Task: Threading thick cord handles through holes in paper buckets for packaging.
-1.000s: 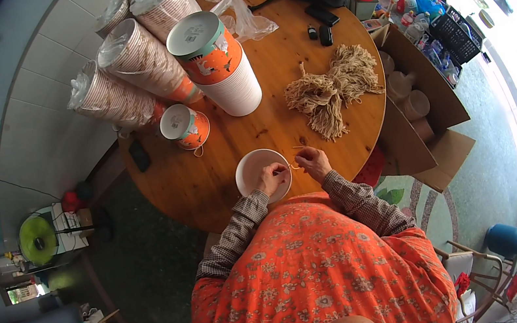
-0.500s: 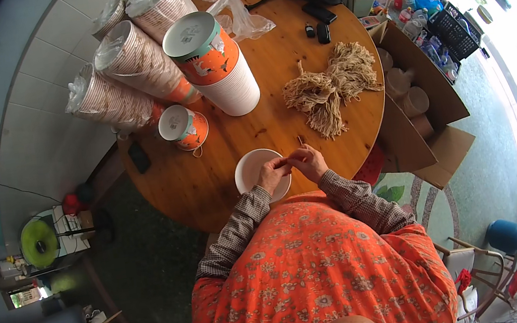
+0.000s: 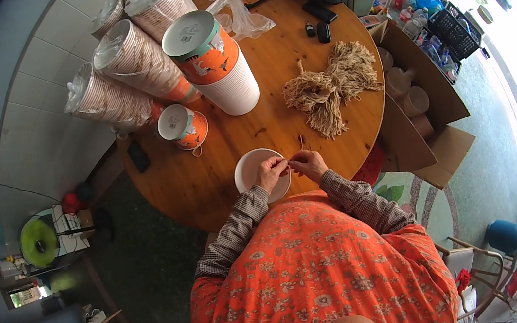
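Note:
A white paper tub (image 3: 247, 167) stands with its mouth up at the table's near edge. Over its right side my left hand (image 3: 271, 173) and my right hand (image 3: 309, 165) meet, fingertips pinched close together. Between them runs a thin cord (image 3: 301, 143), whose end seems to poke up beyond my right fingers; the grip itself is partly hidden. Right of centre lies a tangled bundle of beige cords (image 3: 334, 88). To the left, a small orange patterned tub (image 3: 194, 133) sits upside down, a cord loop hanging from its rim.
A tall stack of tubs (image 3: 223, 77) rises behind the small one, beside several plastic-wrapped stacks (image 3: 131, 54). A dark phone (image 3: 138, 157) lies at the left edge. Keys (image 3: 323, 33) and a black pouch (image 3: 319, 13) lie farther back. An open cardboard box (image 3: 438, 100) holds tubs at the right.
My fingertips have shifted slightly over the tub's rim, and the right fingers have drawn in a little. Nothing else has visibly moved.

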Motion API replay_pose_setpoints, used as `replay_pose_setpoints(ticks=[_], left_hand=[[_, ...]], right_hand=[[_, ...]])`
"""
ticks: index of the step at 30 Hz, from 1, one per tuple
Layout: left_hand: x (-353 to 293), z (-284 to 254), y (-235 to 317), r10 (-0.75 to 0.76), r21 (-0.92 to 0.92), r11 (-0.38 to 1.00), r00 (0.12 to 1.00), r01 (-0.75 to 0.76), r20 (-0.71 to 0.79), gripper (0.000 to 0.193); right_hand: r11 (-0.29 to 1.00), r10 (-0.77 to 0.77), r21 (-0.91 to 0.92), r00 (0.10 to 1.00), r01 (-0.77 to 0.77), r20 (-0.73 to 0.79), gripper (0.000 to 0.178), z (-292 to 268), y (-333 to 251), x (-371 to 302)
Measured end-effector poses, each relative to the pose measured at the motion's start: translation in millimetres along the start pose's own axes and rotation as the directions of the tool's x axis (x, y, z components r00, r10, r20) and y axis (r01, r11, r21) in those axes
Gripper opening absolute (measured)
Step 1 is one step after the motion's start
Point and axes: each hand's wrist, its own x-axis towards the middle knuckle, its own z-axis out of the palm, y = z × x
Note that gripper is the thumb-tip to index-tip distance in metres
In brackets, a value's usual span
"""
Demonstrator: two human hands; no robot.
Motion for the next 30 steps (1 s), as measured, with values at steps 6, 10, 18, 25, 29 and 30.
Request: replay_pose_setpoints(ticks=[6, 10, 18, 25, 29, 30], left_hand=[[3, -3, -4, 0.022, 0.177, 0.984, 0.993, -0.002, -0.113, 0.018], [2, -2, -7, 0.062, 0.158, 0.986, 0.994, -0.047, -0.091, 0.018], [7, 1, -14, 0.059, 0.113, 0.993, 0.990, -0.045, -0.126, 0.017], [6, 4, -12, 0.265, 0.379, 0.907, 0.948, -0.182, -0.178, 0.012], [-1, 7, -4, 0.443, 0.590, 0.744, 0.892, -0.313, -0.085, 0.013], [-4, 8, -2, 0.442, 0.590, 0.744, 0.893, -0.312, -0.085, 0.013]], right_hand=[[0.980, -0.091, -0.187, 0.992, 0.074, -0.085, 0.023, -1, 7, 2], [0.999, 0.037, 0.012, 0.996, -0.036, -0.075, 0.021, 2, -5, -1], [0.917, -0.248, -0.350, 0.961, 0.191, -0.124, 0.019, 7, 0, -2], [0.926, -0.262, -0.306, 0.960, 0.221, -0.102, 0.019, 9, 3, -2], [0.925, -0.269, -0.308, 0.956, 0.223, -0.116, 0.019, 8, 2, -1], [0.922, -0.276, -0.315, 0.953, 0.226, -0.123, 0.019, 7, 1, -1]])
